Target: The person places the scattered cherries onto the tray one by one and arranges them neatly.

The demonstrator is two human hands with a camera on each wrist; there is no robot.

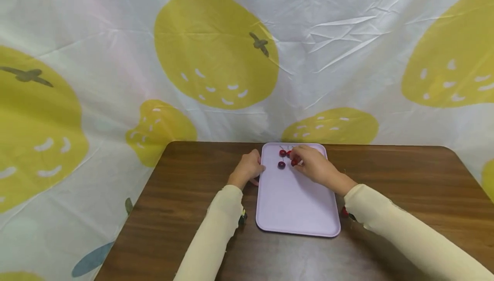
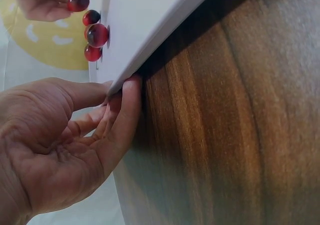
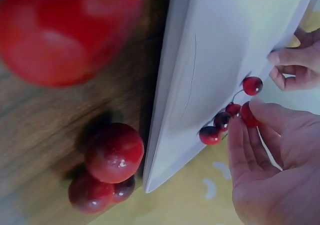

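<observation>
A lilac tray (image 1: 297, 203) lies lengthwise on the table. My left hand (image 1: 248, 167) pinches its left rim, with the thumb on top and fingertips at the underside in the left wrist view. Over the tray's far end, my right hand (image 1: 313, 164) holds a dark red cherry (image 3: 249, 115) between thumb and fingers. Several other cherries sit close together there, among them one nearer cherry (image 1: 281, 165) and one farther back (image 1: 283, 153). Thin stems show on some of them. In the right wrist view, one cherry (image 3: 252, 85) lies apart from the cluster.
Right of the tray, several round red fruits (image 3: 114, 152) rest on the brown wooden table (image 1: 401, 186); my right sleeve partly covers them in the head view. A large blurred red shape (image 3: 65, 30) is close to the right wrist camera. Behind hangs a lemon-print cloth (image 1: 332, 66).
</observation>
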